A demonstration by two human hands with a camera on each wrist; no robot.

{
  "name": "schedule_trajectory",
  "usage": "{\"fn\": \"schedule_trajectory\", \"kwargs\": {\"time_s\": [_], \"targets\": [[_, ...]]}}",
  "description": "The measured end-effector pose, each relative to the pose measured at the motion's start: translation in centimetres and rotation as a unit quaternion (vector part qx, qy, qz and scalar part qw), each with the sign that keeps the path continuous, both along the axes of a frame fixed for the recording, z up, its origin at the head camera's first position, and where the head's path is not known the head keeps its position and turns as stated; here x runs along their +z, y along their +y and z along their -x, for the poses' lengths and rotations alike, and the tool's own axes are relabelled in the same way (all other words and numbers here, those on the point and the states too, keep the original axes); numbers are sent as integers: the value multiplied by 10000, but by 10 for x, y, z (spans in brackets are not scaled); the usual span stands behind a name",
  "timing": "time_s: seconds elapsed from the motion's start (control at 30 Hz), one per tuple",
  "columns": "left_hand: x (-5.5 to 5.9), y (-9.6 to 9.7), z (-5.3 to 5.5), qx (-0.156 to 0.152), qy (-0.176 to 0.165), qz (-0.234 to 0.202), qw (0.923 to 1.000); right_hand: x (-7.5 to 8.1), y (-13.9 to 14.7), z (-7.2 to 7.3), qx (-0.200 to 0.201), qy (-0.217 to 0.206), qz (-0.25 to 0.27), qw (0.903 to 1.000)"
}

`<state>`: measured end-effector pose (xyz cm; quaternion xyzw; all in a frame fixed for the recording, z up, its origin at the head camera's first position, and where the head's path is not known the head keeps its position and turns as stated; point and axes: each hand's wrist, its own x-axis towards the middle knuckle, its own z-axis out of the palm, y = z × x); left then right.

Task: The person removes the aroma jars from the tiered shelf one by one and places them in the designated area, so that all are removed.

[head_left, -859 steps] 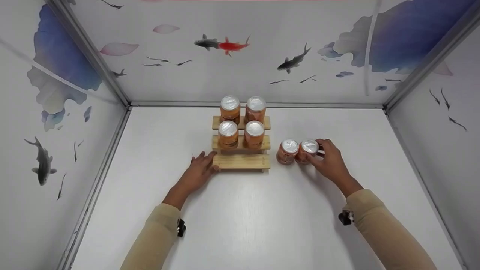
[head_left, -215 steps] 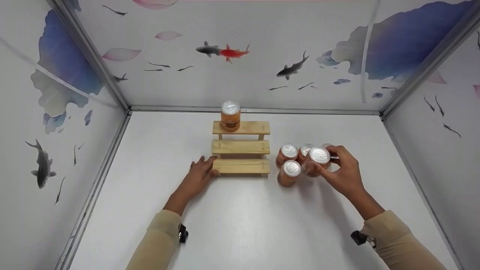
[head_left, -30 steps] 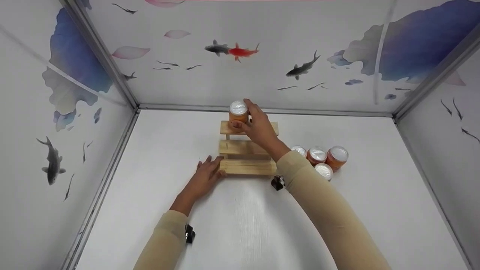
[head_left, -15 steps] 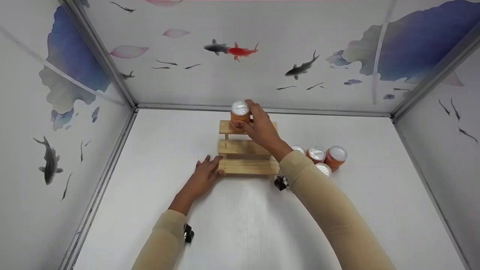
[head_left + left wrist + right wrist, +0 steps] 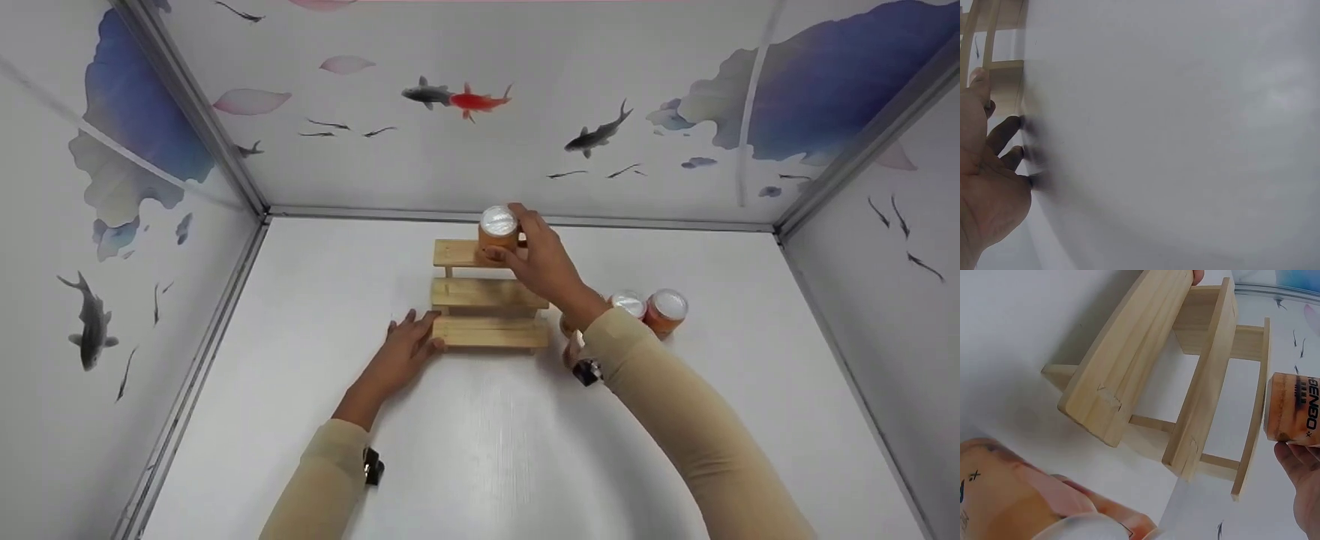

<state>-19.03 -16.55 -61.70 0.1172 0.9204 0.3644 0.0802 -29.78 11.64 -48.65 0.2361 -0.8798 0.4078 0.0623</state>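
My right hand (image 5: pixel 551 266) grips an orange can (image 5: pixel 498 234) with a silver lid, thumb in front and fingers behind. The can stands upright at the top step of a three-step wooden stand (image 5: pixel 487 331); its base looks touching or barely above the board in the right wrist view, where dark lettering shows on the can (image 5: pixel 1293 409). At the stand's left end, my left hand (image 5: pixel 397 356) holds the bottom step between thumb and forefinger. In the left wrist view, the left hand's (image 5: pixel 996 185) other fingertips rest on the white table.
Several more orange cans (image 5: pixel 667 311) stand on the table right of the stand, some partly hidden by my right forearm. They loom close in the right wrist view (image 5: pixel 1016 489). White patterned walls (image 5: pixel 525 150) enclose the table (image 5: pixel 480 450) at the back and sides.
Over the last second, my right hand has shifted the can rightward along the top step. Earlier, cans stood on the upper two steps; then they joined the group at right. My left hand stayed put.
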Motion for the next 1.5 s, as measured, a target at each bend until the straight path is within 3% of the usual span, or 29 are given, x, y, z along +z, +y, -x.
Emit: {"fn": "schedule_trajectory", "kwargs": {"time_s": [0.4,0.57,0.8,1.23,1.5], "targets": [[-1,1,-1,57,-51,-12,10000,7,36,-15,74,300,137,9994],[1,1,-2,108,-170,-76,9998,10,57,-25,45,481,-53,9988],[0,0,-2,138,-200,-47,9997,10,88,-41,-194,624,-55,9978],[0,1,-1,105,-104,-99,9998,6,145,-74,-692,491,-242,9961],[-1,0,0,33,-84,-60,9999,4,174,-96,-956,847,-239,9915]]}}
